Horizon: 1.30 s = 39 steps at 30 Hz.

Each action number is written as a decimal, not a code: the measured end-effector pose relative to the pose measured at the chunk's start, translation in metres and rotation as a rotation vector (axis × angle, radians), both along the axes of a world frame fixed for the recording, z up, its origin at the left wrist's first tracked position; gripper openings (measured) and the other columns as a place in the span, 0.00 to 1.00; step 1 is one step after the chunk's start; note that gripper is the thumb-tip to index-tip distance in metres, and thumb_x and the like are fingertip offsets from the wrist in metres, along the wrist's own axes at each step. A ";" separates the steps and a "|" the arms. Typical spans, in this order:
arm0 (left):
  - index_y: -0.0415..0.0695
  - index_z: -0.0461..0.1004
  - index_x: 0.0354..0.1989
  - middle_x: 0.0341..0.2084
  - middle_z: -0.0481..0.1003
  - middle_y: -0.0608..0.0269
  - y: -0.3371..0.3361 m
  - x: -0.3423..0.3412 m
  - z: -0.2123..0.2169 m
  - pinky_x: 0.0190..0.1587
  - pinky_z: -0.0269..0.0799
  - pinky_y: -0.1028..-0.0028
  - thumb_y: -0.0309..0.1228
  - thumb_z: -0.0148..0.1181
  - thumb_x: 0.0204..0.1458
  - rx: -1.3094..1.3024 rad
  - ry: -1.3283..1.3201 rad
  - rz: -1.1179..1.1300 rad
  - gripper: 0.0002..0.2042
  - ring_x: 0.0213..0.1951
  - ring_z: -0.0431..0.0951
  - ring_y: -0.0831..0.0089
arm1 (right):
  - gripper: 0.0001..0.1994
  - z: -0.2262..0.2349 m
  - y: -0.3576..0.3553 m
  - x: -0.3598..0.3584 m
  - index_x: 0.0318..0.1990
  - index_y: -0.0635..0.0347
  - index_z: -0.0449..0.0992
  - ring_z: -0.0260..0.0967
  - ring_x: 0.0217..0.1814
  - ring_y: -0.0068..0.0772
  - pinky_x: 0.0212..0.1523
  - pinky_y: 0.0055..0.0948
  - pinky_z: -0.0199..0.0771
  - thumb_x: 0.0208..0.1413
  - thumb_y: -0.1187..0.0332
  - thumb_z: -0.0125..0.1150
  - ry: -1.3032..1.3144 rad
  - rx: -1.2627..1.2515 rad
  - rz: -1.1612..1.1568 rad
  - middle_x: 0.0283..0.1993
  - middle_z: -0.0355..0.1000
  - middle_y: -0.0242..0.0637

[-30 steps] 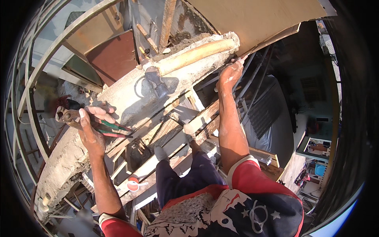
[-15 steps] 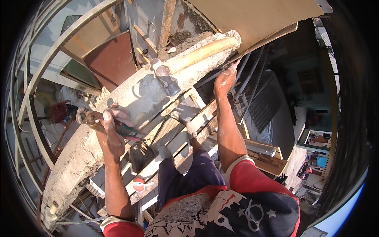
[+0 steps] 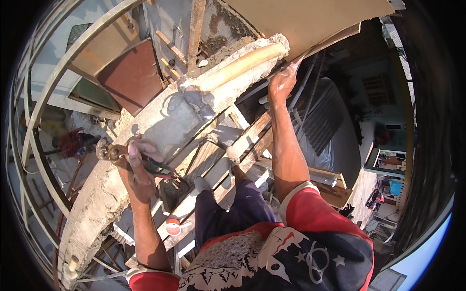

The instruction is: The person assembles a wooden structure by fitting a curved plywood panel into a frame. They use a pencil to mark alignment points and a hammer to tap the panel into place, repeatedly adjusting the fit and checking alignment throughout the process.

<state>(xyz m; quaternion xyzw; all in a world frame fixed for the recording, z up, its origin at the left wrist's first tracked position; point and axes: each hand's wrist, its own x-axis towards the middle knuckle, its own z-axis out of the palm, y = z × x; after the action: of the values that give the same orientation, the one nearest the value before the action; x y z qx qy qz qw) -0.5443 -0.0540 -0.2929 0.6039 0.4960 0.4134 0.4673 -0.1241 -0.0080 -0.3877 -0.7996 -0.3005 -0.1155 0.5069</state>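
Observation:
My left hand (image 3: 140,167) is closed around a pair of pincers (image 3: 115,152) with a rusty, rounded head; their green and red handles stick out past my palm. The pincers are held above a rough concrete beam (image 3: 150,131). On the beam lies a sledgehammer, its dark metal head (image 3: 196,101) near the middle and its thick wooden handle (image 3: 247,63) running to the beam's far right end. My right hand (image 3: 283,83) is raised beside that end, fingers closed at the lower edge of a large brown board (image 3: 310,22). My fingertips are partly hidden there.
Below the beam run wooden planks (image 3: 252,133), where my feet stand. A red and white cup-like object (image 3: 173,226) sits by my left forearm. Curved metal bars (image 3: 36,121) rise at the left. A reddish-brown panel (image 3: 131,77) leans beyond the beam; a grey corrugated sheet (image 3: 323,128) lies lower right.
The view has shifted slightly. My right hand has moved a little right and down relative to the beam's end, staying at the board's edge. My left hand still holds the pincers.

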 end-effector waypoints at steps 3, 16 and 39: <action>0.40 0.72 0.34 0.23 0.74 0.58 0.002 -0.003 -0.012 0.60 0.64 0.62 0.47 0.30 0.72 0.048 -0.028 -0.037 0.27 0.33 0.74 0.69 | 0.16 0.009 0.002 0.000 0.51 0.69 0.68 0.70 0.43 0.61 0.46 0.50 0.67 0.70 0.66 0.37 -0.049 -0.079 -0.019 0.40 0.72 0.57; 0.41 0.70 0.31 0.17 0.74 0.58 0.007 -0.002 -0.018 0.66 0.57 0.53 0.44 0.30 0.71 0.139 0.047 -0.049 0.25 0.39 0.75 0.64 | 0.17 -0.029 -0.020 -0.020 0.45 0.70 0.67 0.64 0.34 0.46 0.41 0.42 0.66 0.73 0.62 0.38 -0.171 0.010 0.060 0.31 0.64 0.46; 0.40 0.70 0.25 0.17 0.73 0.60 0.008 0.003 -0.013 0.63 0.60 0.53 0.46 0.33 0.70 0.125 0.062 -0.008 0.28 0.37 0.76 0.62 | 0.19 -0.017 0.007 0.011 0.58 0.72 0.66 0.70 0.42 0.64 0.45 0.50 0.67 0.71 0.65 0.40 -0.147 -0.045 -0.020 0.39 0.72 0.61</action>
<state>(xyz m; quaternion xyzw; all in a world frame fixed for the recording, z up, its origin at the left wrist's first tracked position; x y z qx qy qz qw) -0.5413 -0.0457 -0.3056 0.6464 0.4812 0.4228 0.4146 -0.1132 -0.0012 -0.4047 -0.8031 -0.3315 -0.1724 0.4642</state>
